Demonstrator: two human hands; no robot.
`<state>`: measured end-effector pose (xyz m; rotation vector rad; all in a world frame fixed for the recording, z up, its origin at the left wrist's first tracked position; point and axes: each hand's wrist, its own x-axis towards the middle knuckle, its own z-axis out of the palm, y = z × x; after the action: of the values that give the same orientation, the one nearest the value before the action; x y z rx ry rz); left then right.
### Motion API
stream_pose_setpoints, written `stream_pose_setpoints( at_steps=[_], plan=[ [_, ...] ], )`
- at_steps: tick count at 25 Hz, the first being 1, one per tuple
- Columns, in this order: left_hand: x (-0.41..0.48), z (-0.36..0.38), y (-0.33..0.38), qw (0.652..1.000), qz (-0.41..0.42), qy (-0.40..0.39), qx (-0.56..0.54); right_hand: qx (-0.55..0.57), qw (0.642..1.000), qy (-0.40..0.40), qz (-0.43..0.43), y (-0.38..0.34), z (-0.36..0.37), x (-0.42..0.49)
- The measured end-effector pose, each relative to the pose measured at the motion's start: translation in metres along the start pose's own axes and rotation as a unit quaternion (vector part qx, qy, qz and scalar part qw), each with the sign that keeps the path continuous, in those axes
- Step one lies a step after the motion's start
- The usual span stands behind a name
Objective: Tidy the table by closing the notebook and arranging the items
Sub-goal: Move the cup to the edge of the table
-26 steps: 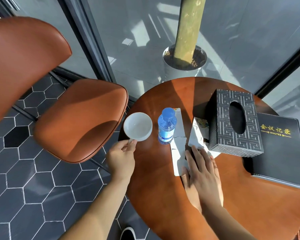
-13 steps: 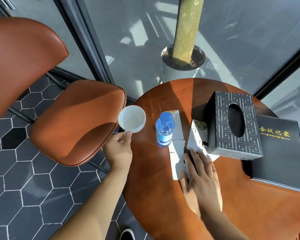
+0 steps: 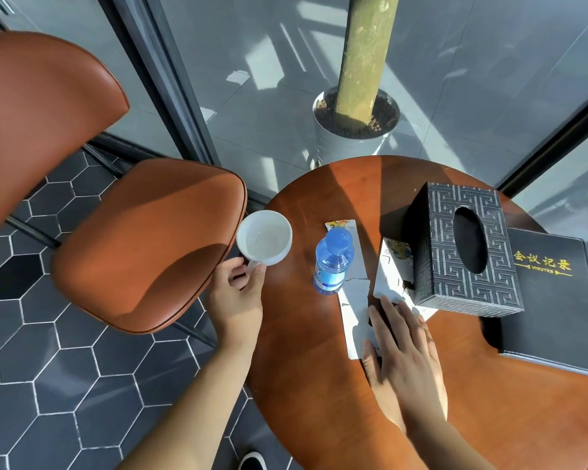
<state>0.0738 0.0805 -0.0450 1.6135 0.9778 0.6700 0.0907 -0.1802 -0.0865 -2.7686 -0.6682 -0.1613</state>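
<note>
The left hand [image 3: 238,293] pinches the handle of a white cup [image 3: 264,237], which hangs at the table's left edge, partly over the chair [image 3: 143,245]. The right hand [image 3: 404,347] lies flat and open on white papers [image 3: 355,310], holding nothing.

The round wooden table [image 3: 319,385] carries the rest. The black notebook [image 3: 550,300] lies closed at the right side, its corner over the table edge. The patterned tissue box [image 3: 465,256] stands just beside it, resting partly on the papers. A water bottle [image 3: 333,262] stands upright near the middle, between cup and box.

The step in hand seems to be placing the cup. The person should bring it fully over the wood, lower it level, and set it down clear of the bottle, so that no elbow pushes the bottle over. The flat hand should keep the papers from sliding.
</note>
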Motion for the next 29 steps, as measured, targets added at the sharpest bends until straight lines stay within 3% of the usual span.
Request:
stream_pose_setpoints(
  at_steps=[4,9,16,24,29],
  plan=[
    [-0.029,-0.016,0.008,0.998,0.048,-0.025,0.012,0.005,1.0,0.014,-0.012,-0.002,-0.002,0.001],
    [-0.059,-0.019,0.03,0.976,0.122,-0.168,0.071,0.04,0.999,0.028,0.0,-0.006,-0.007,0.001],
    [-0.04,0.024,0.049,0.942,0.119,-0.298,0.101,0.11,0.992,0.043,0.035,-0.006,-0.013,-0.003],
    [-0.041,0.05,0.05,0.965,0.08,-0.243,0.056,0.227,0.963,0.134,0.062,0.007,-0.049,0.007],
    [-0.041,0.057,0.076,0.967,0.132,-0.218,0.016,0.15,0.968,0.184,0.076,0.053,-0.091,0.063]
  ],
)
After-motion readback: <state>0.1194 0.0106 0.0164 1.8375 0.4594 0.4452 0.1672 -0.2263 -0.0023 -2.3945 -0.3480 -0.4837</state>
